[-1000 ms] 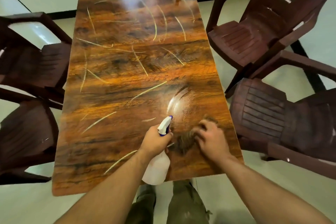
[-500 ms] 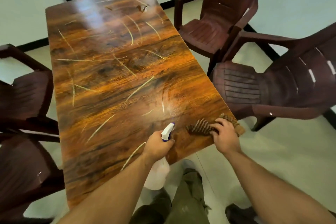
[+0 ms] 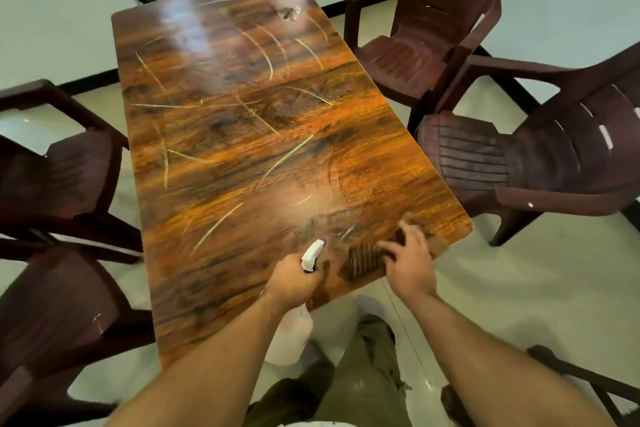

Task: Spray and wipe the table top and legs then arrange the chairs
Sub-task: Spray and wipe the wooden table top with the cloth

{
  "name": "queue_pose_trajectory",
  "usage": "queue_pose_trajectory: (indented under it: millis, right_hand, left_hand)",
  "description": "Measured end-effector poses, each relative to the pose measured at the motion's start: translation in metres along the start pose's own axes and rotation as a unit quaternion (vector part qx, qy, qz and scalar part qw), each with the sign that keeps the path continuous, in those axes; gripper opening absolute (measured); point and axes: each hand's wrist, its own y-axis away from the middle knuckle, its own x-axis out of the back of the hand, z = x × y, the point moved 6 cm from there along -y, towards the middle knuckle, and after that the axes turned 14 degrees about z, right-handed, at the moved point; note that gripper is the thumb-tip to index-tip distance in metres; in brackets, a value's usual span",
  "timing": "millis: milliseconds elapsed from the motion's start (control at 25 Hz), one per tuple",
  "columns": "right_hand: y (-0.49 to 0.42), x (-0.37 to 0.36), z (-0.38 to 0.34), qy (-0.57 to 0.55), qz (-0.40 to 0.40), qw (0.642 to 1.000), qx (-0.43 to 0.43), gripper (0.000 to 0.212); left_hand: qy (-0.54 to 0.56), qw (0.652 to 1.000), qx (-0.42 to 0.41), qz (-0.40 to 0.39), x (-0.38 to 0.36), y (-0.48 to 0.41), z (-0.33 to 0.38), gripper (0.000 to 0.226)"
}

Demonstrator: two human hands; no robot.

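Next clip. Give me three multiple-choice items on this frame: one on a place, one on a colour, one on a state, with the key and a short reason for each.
1. Where on the table is the cloth?
A) far left corner
B) near right corner
C) the middle

2. What colour is the spray head of the bottle?
A) red
B) black
C) white with blue trim

3. What is the left hand doing?
A) gripping the bottle
B) lying flat on the table
C) holding a chair arm

Key:
1 B: the cloth lies under the right hand by the near right corner.
2 C: the head shows white with blue at its tip and base.
3 A: its fingers wrap the bottle below the head, which points over the table.
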Motion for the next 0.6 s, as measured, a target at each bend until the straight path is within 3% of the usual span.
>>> queue_pose_trajectory:
  millis: [80, 120, 200, 280, 360, 440, 520, 600]
  right_hand:
    - [-0.008, -0.008, -0.008, 0.018, 0.010, 0.994, -0.109, 0.034]
    - [-0.004, -0.017, -0.029, 0.016, -0.002, 0.996, -0.090, 0.037]
    - [0.023, -0.041, -0.073, -0.016, -0.057, 0.998, 0.036, 0.041]
    - [0.059, -0.052, -0.094, -0.059, -0.143, 0.972, 0.177, 0.038]
    - [0.058, -0.045, -0.082, -0.092, -0.169, 0.954, 0.230, 0.031]
    - [0.024, -0.035, -0.063, -0.078, -0.110, 0.975, 0.178, 0.034]
    - [-0.018, -0.026, -0.048, -0.049, -0.043, 0.997, 0.030, 0.061]
    - [-0.044, -0.031, -0.061, -0.060, -0.030, 0.994, -0.086, 0.082]
  left_hand:
    - [0.005, 1.000, 0.004, 0.012, 0.006, 0.002, -0.011, 0.019]
    - [0.009, 1.000, 0.002, 0.014, 0.009, 0.004, -0.015, 0.017]
    - [0.016, 1.000, 0.007, 0.022, 0.015, 0.007, -0.020, 0.014]
    - [0.023, 0.999, 0.018, 0.033, 0.020, 0.009, -0.026, 0.021]
    - [0.036, 0.998, 0.028, 0.036, 0.023, 0.010, -0.030, 0.023]
    - [0.058, 0.997, 0.037, 0.041, 0.028, 0.010, -0.037, 0.012]
    - [0.071, 0.995, 0.041, 0.050, 0.032, 0.010, -0.043, 0.006]
    - [0.083, 0.994, 0.043, 0.057, 0.035, 0.013, -0.046, 0.005]
